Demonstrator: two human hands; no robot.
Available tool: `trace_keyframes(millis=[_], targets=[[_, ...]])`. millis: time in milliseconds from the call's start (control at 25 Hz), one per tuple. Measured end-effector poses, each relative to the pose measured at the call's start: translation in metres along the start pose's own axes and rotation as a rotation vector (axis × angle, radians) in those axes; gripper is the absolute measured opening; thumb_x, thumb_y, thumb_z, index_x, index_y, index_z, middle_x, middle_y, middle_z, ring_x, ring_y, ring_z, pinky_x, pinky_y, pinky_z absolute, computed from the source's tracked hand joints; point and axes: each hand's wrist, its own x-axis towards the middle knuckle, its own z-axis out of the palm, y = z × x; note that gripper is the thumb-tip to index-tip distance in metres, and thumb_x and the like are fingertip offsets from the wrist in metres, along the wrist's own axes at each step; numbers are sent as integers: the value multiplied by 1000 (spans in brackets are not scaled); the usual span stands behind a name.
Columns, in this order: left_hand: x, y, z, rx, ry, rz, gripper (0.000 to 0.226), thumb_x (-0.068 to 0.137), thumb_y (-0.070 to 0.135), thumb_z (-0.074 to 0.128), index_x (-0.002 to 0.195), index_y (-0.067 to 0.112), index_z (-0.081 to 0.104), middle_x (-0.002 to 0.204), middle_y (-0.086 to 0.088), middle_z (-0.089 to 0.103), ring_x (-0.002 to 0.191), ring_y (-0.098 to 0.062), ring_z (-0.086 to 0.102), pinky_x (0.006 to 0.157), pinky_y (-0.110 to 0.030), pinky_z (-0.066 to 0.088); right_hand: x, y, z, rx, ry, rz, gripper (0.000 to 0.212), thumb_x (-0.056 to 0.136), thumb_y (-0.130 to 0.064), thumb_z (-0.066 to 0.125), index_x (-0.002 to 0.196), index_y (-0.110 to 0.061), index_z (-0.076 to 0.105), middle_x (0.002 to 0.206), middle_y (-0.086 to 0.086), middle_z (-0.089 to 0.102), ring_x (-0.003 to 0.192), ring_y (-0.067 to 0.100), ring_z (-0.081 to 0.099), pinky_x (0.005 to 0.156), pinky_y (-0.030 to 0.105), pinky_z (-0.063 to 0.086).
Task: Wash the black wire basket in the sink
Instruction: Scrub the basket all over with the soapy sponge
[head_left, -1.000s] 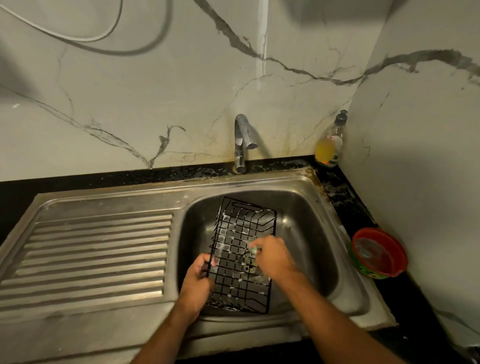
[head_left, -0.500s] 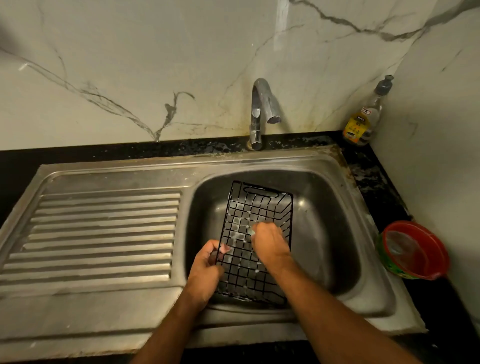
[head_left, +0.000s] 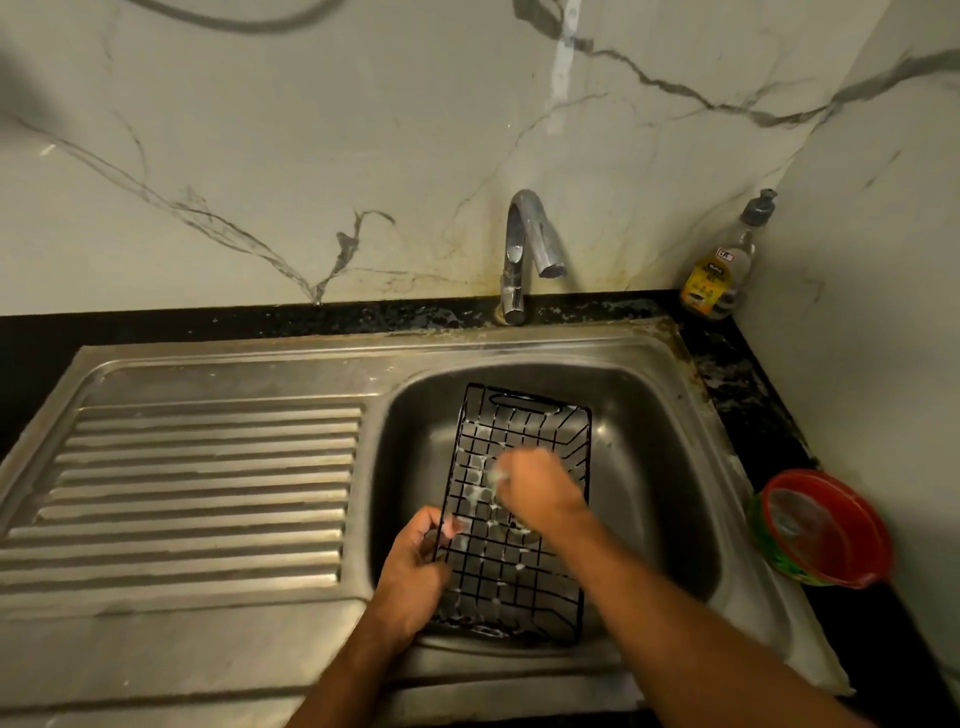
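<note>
Nearest, our left hand (head_left: 415, 566) grips the left rim of the black wire basket (head_left: 511, 566), which stands tilted inside the sink (head_left: 670, 467). Just beyond, our right hand (head_left: 540, 486), blurred, closes on a pale scrubber pressed to the soapy mesh. We judge the basket light and stiff but slippery; the rim wire offers the best hold. Farther, the tap (head_left: 524, 249) is dry.

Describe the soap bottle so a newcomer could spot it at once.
Start at the tap behind the sink and look right along the black counter to the corner of the marble walls. The soap bottle stands upright there: clear with a yellow label and grey cap, unlike the squat red tub nearer the front.
</note>
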Motion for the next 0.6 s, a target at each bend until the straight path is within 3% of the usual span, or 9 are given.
trace_keyframes(millis=[80,160,240,320,400,480,560,600], targets=[[-2,1,2,-16,4,15,38,73,-32,43,90,1,51,107,-12,70,97,-9,64,76,-23,49,20,7,-18,9,200,30,14,98,-15,54,107,-12,64,105,7,65,92,20,64,86,29,53],[-3,0,2,-19,-6,25,36,72,-28,46,88,3,51,106,-12,69,97,-10,63,76,-22,47,28,8,-23,-20,359,68,19,99,-17,54,114,-9,61,110,9,63,99,26,64,89,35,50],[-4,-1,1,-21,-32,43,29,67,-17,50,86,5,50,102,-6,70,103,-13,65,82,-26,48,28,2,-18,44,501,98,18,99,-19,53,110,-8,62,107,9,62,94,27,63,82,38,51],[-6,-2,1,-15,-70,49,28,66,-13,51,85,7,50,96,1,69,104,-14,66,79,-27,48,29,-8,-7,268,600,171,14,99,-21,54,102,-9,62,102,6,61,88,22,62,75,34,52],[-6,-4,2,-13,-94,1,35,70,-21,47,85,10,49,89,5,67,95,-15,65,63,-25,45,34,-22,5,500,610,240,11,97,-23,60,97,-13,64,98,-1,63,87,13,63,69,20,53],[-3,-8,2,-70,-112,-30,45,67,-24,42,81,18,49,82,2,61,79,-14,58,50,-25,35,39,-41,14,652,546,230,7,94,-23,66,93,-16,67,91,-5,66,80,4,62,61,5,44],[1,-9,3,-81,-130,-50,48,63,-19,42,74,27,50,79,0,58,68,-12,52,46,-27,31,46,-55,17,817,467,289,2,91,-20,69,90,-18,70,85,-6,68,76,6,63,60,6,43],[2,-8,3,-87,-136,-64,45,61,-18,43,75,24,49,77,0,58,66,-13,52,46,-27,30,51,-57,20,883,421,355,4,89,-19,71,87,-21,70,83,-5,70,76,9,66,64,15,52]])
